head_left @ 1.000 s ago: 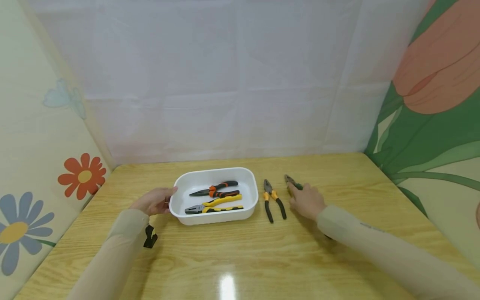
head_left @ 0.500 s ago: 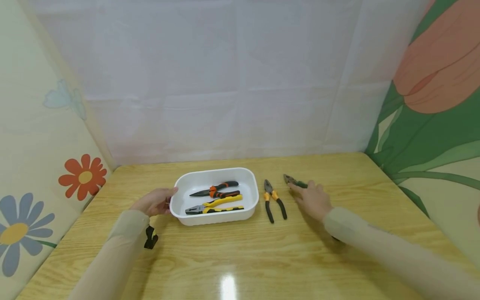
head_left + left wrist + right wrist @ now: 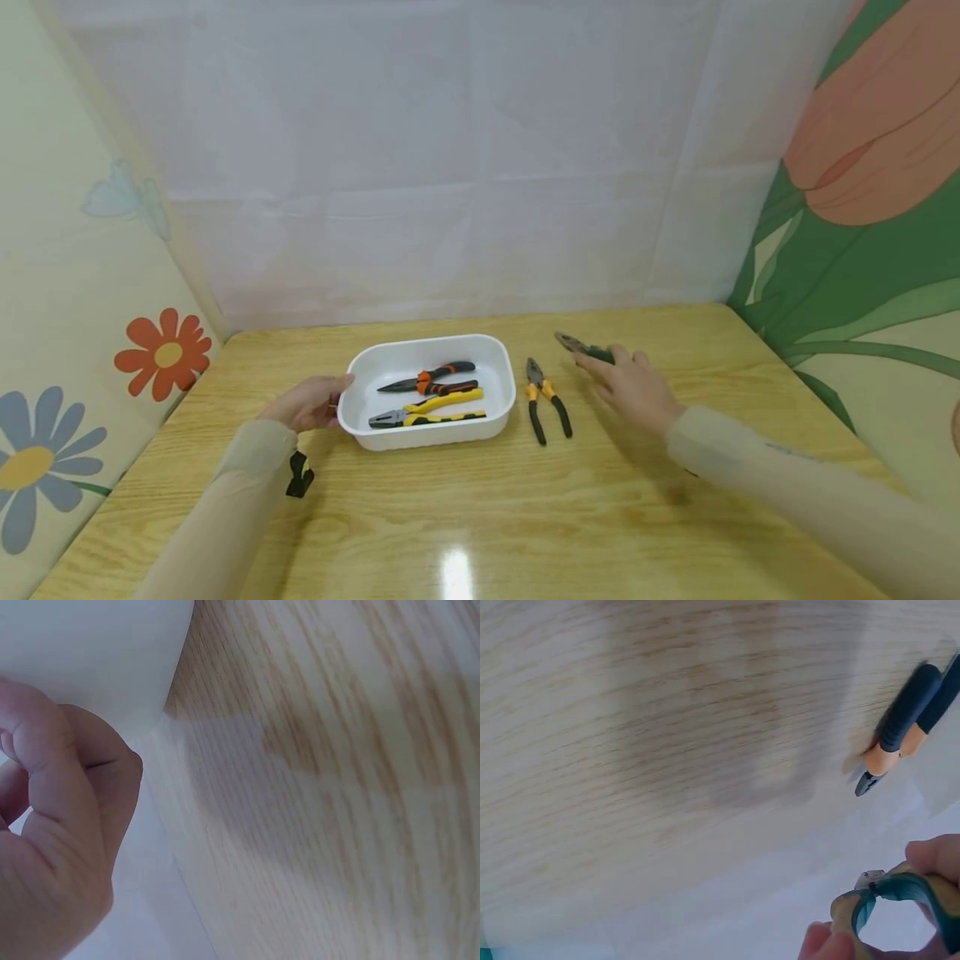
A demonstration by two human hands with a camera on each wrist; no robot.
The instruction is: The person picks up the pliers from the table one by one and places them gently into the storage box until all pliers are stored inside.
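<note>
White round-cornered tray: one, on the wood-grain table, gripped by the left hand.
Tray contents, head view only: two tools, orange-and-black long-nosed pliers and yellow-and-black blunt-nosed pliers.
Beside tray: one pair, black-and-amber-handled pliers.
Right hand: grasping one pair, green-handled pliers; spread handles visible only from the right wrist.

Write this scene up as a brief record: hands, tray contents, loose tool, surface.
Left hand: left hand grips the white tray at its left end
Right hand: right hand holds green-handled pliers
Tray contents: needle-nose pliers, yellow-handled pliers
Loose tool: black-and-orange pliers, right of the tray, handles spread
Surface: wood-grain table
</note>
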